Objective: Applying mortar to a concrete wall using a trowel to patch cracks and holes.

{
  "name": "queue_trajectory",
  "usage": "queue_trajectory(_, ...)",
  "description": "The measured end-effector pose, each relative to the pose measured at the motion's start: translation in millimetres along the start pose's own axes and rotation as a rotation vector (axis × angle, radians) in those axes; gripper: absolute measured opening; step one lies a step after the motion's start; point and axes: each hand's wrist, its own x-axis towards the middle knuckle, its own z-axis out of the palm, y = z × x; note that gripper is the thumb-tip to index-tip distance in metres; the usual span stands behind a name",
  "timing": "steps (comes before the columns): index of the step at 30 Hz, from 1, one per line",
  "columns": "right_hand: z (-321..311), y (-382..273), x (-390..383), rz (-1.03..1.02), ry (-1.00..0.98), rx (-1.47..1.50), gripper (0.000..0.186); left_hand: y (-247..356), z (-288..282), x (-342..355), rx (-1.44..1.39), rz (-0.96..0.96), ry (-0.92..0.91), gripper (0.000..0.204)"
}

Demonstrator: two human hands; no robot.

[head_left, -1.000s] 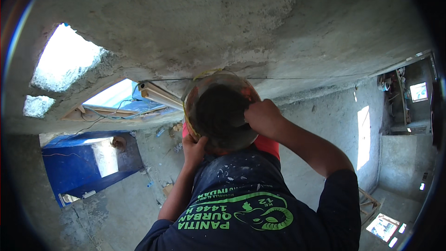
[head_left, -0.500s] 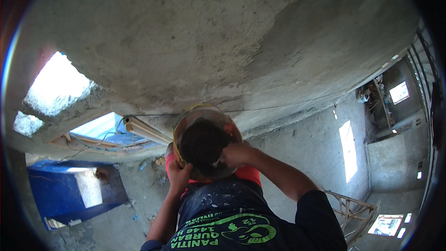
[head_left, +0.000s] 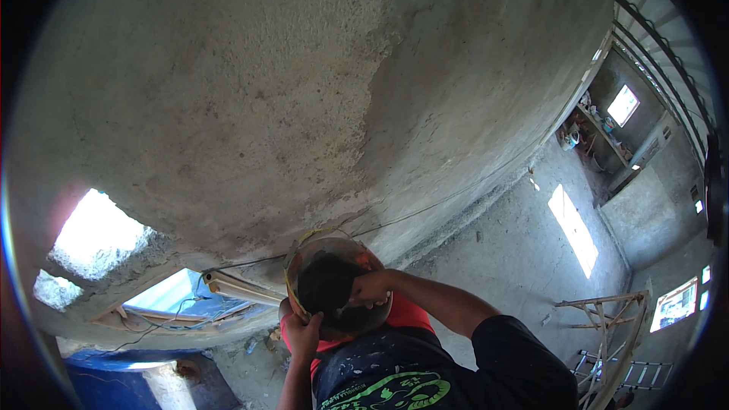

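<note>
Hands [head_left: 305, 334] [head_left: 370, 288] near each other (bare)

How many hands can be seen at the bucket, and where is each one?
2. The left hand grips the near left rim of the bucket; the right hand is over its opening, at the right. Some fingers are hidden.

A bright opening [head_left: 100, 234] is located at the left, with a smaller opening [head_left: 56, 290] below it. A wooden frame [head_left: 110, 317] adjoins; a cable [head_left: 178, 326] crosses it, and a pale bar [head_left: 243, 289] extends from its right end. A blue panel [head_left: 102, 381] occupies the lower left. The grey floor [head_left: 486, 258] carries a light patch [head_left: 573, 229]. At the right are a trestle [head_left: 600, 300], a ladder [head_left: 642, 374], a shelf [head_left: 605, 135] and a window [head_left: 623, 105].
</note>
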Motion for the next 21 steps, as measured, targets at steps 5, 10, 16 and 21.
queue_trajectory(5,10,22,18,-0.137,-0.017,0.055,0.037,20,4,-14,0.103,0.285,0.186,0.028)
queue_trajectory(10,17,93,67,-0.254,-0.143,0.42,0.041,-63,-16,9,0.486,0.041,0.088,0.06)
queue_trajectory(16,-3,126,106,-0.13,-0.18,0.277,0.054,-27,-14,4,0.415,0.027,0.064,0.051)
queue_trajectory(21,-9,132,101,-0.196,-0.072,0.211,0.053,10,-13,-13,0.501,-0.051,0.108,0.057)
